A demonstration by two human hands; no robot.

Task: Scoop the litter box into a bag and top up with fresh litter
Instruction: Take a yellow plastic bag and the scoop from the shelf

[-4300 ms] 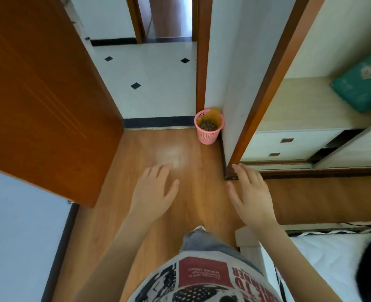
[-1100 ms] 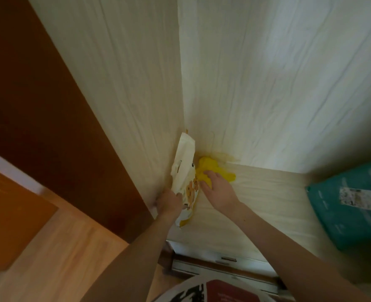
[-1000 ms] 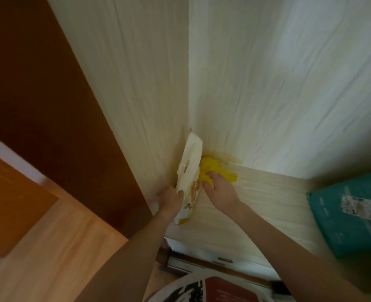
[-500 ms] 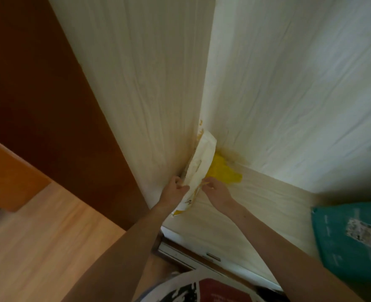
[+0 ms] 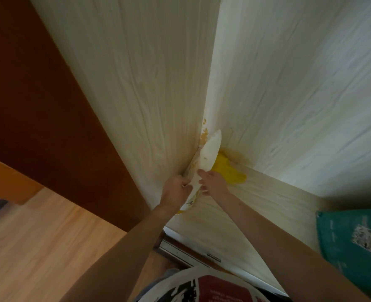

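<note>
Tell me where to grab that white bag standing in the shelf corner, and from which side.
Grip the white bag low on its near edge, from the open front of the shelf. It stands upright on edge, one face against the side panel, so only that edge is exposed. The left hand and right hand already pinch it there.

Head camera looks forward and down into a shelf corner [image 5: 210,136], close.
</note>
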